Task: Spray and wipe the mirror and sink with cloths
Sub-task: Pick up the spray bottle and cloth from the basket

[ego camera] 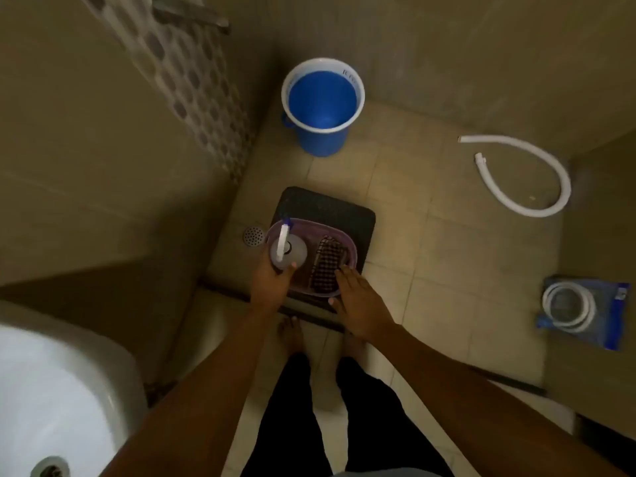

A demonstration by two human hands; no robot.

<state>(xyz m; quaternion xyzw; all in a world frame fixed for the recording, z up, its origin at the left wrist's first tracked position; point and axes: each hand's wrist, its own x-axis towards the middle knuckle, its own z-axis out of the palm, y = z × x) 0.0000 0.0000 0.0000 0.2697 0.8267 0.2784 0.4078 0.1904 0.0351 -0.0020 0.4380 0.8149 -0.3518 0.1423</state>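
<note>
I look straight down at a bathroom floor. My left hand point(272, 280) grips a clear spray bottle point(288, 251) with a white trigger head, at the left end of a purple plastic basket point(347, 251). Inside the basket lies a dark checked cloth point(327, 266). My right hand point(354, 297) hovers over the basket's near right rim with fingers spread, holding nothing. The white sink point(51, 401) fills the bottom left corner, its drain showing. No mirror is in view.
The basket rests on a black stool or mat point(358, 215). A blue bucket point(322, 105) stands beyond it near the corner. A white hose point(530, 180) curls on the tiles at right, a packaged coiled hose point(581, 311) lies lower right, and a floor drain point(253, 235) sits left.
</note>
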